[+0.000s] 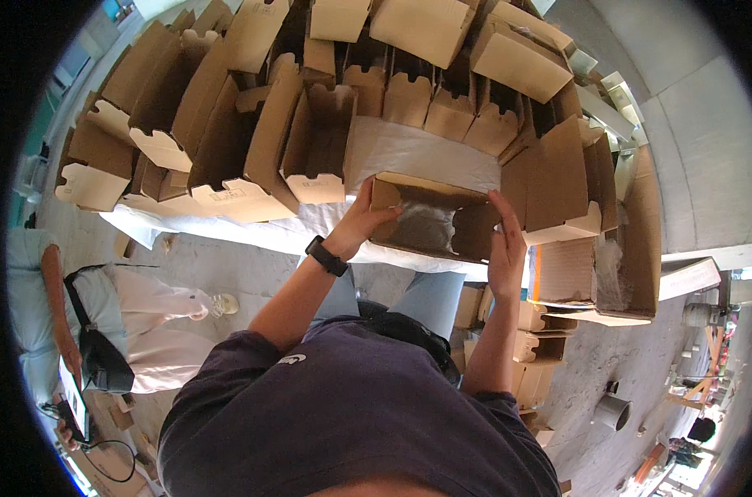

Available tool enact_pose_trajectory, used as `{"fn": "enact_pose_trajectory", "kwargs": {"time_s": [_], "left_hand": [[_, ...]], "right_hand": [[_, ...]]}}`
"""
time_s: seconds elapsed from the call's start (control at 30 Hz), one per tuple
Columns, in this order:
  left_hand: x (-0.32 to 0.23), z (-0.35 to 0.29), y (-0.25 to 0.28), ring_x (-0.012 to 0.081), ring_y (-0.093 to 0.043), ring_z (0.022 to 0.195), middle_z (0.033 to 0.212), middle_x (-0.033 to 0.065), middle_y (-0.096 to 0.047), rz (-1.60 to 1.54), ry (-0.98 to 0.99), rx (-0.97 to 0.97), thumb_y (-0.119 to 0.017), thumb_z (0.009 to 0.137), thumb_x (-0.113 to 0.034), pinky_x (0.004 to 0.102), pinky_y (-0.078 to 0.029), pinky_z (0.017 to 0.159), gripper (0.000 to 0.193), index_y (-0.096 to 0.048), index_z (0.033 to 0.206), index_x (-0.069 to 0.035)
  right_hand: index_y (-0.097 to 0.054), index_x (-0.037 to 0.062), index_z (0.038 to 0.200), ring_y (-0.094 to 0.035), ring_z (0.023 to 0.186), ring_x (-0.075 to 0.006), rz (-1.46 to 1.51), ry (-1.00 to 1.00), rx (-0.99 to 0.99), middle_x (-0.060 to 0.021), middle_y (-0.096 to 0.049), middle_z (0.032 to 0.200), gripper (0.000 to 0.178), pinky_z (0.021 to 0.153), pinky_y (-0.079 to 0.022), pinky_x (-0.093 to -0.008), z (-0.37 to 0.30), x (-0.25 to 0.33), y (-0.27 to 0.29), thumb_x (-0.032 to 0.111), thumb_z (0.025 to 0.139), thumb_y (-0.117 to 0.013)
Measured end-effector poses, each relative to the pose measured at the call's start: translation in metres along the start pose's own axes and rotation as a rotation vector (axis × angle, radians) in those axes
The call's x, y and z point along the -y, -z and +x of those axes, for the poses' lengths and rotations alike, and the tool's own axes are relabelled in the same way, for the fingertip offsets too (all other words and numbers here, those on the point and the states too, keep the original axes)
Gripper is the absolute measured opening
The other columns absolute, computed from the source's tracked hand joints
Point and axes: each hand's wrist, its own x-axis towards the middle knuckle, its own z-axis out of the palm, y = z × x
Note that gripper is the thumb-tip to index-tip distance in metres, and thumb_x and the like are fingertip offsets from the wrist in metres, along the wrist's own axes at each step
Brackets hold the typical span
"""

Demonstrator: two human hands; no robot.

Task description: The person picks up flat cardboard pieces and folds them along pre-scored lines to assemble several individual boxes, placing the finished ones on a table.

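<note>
Your left hand is part-curled round the left end of the open cardboard box, thumb over its rim, while your right hand grips the opposite end with straighter fingers. If either hand eases off, the box could tip toward you over the near edge of the white-covered table; swinging it rightward might knock the tall carton close beside your right fingers.

There are over a dozen cardboard boxes and one wristwatch.
</note>
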Motion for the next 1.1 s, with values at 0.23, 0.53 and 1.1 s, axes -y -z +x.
{"fn": "enact_pose_trajectory", "kwargs": {"time_s": [0.23,0.53,1.1], "left_hand": [[-0.001,-0.002,-0.002,0.0149,-0.046,0.11,0.119,0.0036,-0.048,0.032,-0.048,-0.013,-0.067,0.084,-0.015,0.0294,-0.04,0.092,0.063,-0.031,0.136,-0.011],[0.01,0.005,-0.002,0.0176,-0.037,0.126,0.132,0.008,-0.042,0.394,-0.4,-0.163,-0.063,0.084,-0.008,0.0316,-0.031,0.103,0.065,-0.029,0.14,-0.011],[-0.001,0.005,-0.011,0.0211,-0.038,0.127,0.134,0.0082,-0.044,0.335,-0.55,-0.099,-0.059,0.083,0.003,0.0318,-0.028,0.106,0.05,-0.042,0.128,-0.009]], "right_hand": [[-0.06,0.0047,0.116,-0.044,0.126,-0.0271,-0.03,0.006,-0.054,-0.0182,-0.049,0.132,0.056,0.102,-0.034,-0.0335,0.002,0.005,0.001,-0.013,0.07,-0.034],[-0.062,0.0061,0.114,-0.046,0.125,-0.0239,-0.018,-0.138,-0.07,-0.0143,-0.05,0.133,0.055,0.096,-0.038,-0.03,0.002,0.018,0.001,-0.014,0.07,-0.035],[-0.06,0.0132,0.121,-0.049,0.121,-0.0224,0.016,-0.124,-0.069,-0.0137,-0.048,0.135,0.052,0.077,-0.05,-0.025,0.001,0.013,0.002,-0.012,0.078,-0.044]]}}
